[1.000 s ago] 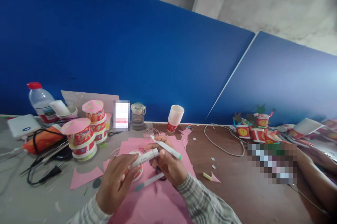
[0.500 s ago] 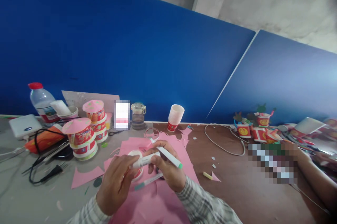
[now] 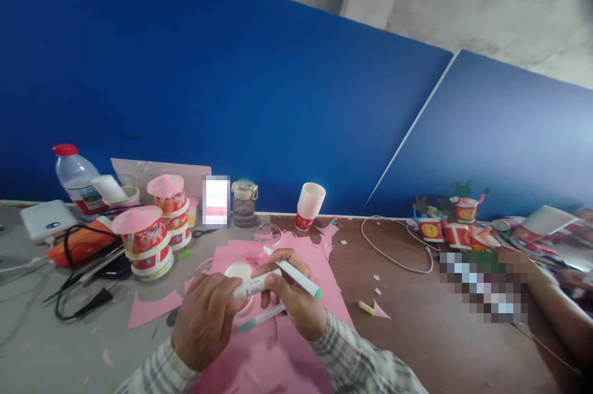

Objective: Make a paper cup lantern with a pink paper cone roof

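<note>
Both my hands are raised over the pink paper (image 3: pixel 264 357). My left hand (image 3: pixel 206 314) has its fingers wrapped round the left end of a white marker (image 3: pixel 252 286) with small print. The thumb and finger of my right hand (image 3: pixel 294 295) pinch that marker's other end. A second white marker with a green end (image 3: pixel 299 278) lies across my right hand, held between its fingers, its narrow tip pointing up left. Below, a paper cup (image 3: pixel 238 272) is partly hidden by my hands. A teal-ended marker (image 3: pixel 262 318) rests on the paper.
Left stand decorated cup stacks (image 3: pixel 139 239) with pink cone tops, a black cable (image 3: pixel 88 310) and a bottle (image 3: pixel 78 181). A glass jar (image 3: pixel 244 205) and stacked paper cups (image 3: pixel 310 205) stand near the blue partition (image 3: pixel 259 91). Another person's arm (image 3: pixel 556 307) reaches in at right.
My left hand's fingers have curled further round the white marker's left end. My right hand has kept nearly the same hold. The view has shifted very slightly.
</note>
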Available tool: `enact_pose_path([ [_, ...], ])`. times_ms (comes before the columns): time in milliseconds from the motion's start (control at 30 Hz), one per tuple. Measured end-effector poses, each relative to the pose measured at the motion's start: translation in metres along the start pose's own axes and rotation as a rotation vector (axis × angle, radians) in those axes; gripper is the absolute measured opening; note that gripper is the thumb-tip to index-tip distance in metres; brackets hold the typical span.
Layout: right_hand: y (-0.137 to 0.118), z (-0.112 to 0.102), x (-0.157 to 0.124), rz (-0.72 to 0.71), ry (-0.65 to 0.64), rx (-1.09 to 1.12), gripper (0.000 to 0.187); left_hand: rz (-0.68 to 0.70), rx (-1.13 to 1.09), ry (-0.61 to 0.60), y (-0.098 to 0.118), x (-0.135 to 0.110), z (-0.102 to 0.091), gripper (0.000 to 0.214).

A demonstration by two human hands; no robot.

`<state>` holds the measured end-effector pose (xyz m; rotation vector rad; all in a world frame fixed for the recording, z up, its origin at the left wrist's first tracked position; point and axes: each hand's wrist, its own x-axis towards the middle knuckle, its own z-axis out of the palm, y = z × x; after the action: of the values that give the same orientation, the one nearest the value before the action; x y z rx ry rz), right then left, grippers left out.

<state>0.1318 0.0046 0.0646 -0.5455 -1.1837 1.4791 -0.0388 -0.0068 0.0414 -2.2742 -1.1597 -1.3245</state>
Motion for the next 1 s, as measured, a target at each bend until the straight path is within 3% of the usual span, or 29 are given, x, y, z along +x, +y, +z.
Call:
enact_pose_path([
  [367,-0.005,-0.001,-0.003,0.041,-0.032,-0.069,0.024,0.090,0.038,-0.027,-0.005,-0.002,-0.003,0.022],
  [567,-0.022,0.001,-0.014,-0.112,-0.044,-0.576,0.019,-0.021,-0.066,0.098,0.002,-0.005,-0.005,0.026],
  [633,-0.019,0.001,-0.015,-0.076,-0.037,-0.578,0.019,-0.046,-0.088,0.117,0.004,-0.006,-0.004,0.027],
  [767,-0.007,0.001,-0.013,-0.004,0.105,-0.405,0.019,-0.024,-0.128,0.050,0.007,-0.008,0.001,0.032],
  [867,-0.003,0.000,-0.011,-0.054,0.227,-0.411,0.009,-0.087,-0.124,-0.041,0.013,-0.008,0.002,0.033],
  [1000,-0.009,-0.004,-0.009,-0.125,0.155,-0.473,0.006,-0.224,-0.219,-0.191,0.023,-0.002,-0.005,0.026],
])
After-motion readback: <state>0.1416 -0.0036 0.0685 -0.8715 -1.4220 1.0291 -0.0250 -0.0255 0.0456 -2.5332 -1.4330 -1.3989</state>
